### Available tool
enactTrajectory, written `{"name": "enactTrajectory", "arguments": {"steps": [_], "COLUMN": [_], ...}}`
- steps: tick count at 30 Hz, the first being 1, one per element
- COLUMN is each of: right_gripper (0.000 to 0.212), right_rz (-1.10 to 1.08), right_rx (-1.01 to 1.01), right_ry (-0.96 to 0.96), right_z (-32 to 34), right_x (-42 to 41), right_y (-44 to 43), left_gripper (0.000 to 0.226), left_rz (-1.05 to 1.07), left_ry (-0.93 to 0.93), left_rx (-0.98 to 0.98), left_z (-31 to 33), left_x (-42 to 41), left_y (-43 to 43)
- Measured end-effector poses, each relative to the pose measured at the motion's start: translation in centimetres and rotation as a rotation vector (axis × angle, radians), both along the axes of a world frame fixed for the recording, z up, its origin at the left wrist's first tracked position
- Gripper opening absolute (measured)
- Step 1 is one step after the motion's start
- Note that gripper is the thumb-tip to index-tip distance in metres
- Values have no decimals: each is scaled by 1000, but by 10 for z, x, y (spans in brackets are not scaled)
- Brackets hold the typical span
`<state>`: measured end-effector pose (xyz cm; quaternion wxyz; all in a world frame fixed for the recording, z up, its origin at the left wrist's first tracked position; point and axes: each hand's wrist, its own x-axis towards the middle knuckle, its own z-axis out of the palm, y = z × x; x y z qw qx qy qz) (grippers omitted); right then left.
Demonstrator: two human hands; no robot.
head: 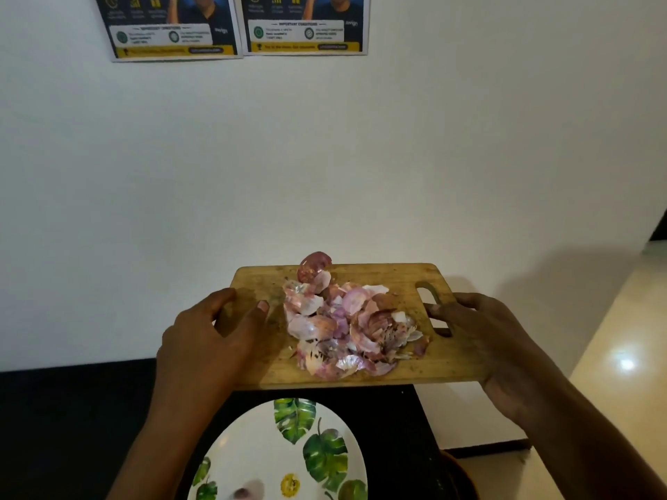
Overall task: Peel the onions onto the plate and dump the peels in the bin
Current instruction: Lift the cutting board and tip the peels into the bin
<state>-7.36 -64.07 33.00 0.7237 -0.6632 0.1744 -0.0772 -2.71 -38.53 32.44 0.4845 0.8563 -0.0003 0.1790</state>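
Left hand (213, 337) and right hand (480, 341) grasp opposite ends of a wooden cutting board (433, 362) heaped with pink onion peels (346, 326), before a white wall (325, 157) bearing two posters (231, 27). A leaf-patterned plate (252, 445) sits nearer, on a dark counter (72, 427).

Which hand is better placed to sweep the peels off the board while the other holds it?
Probably the left hand: its thumb lies on the board beside the peels. The right hand grips the handle end, suited to holding.
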Motion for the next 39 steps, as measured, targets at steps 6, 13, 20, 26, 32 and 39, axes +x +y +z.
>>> {"name": "enactTrajectory", "arguments": {"steps": [6, 13, 20, 26, 32, 39], "right_gripper": [34, 34, 32, 29, 26, 25], "right_rz": [-27, -26, -77, -62, 10, 75], "right_rx": [19, 29, 16, 8, -18, -75], "right_ry": [-6, -13, 7, 22, 15, -25], "right_z": [1, -3, -17, -32, -45, -43], "right_x": [7, 13, 12, 17, 32, 51], "right_y": [1, -18, -57, -123, -216, -321], "left_gripper": [77, 73, 77, 76, 78, 75], "left_rz": [-21, -26, -22, 6, 91, 152], "left_ry": [-27, -22, -7, 13, 47, 51], "left_rx": [9, 27, 47, 40, -11, -53], "left_z": [1, -3, -10, -20, -33, -45], "left_x": [15, 19, 18, 11, 3, 14], "left_y": [-1, -18, -59, -125, -218, -319]}}
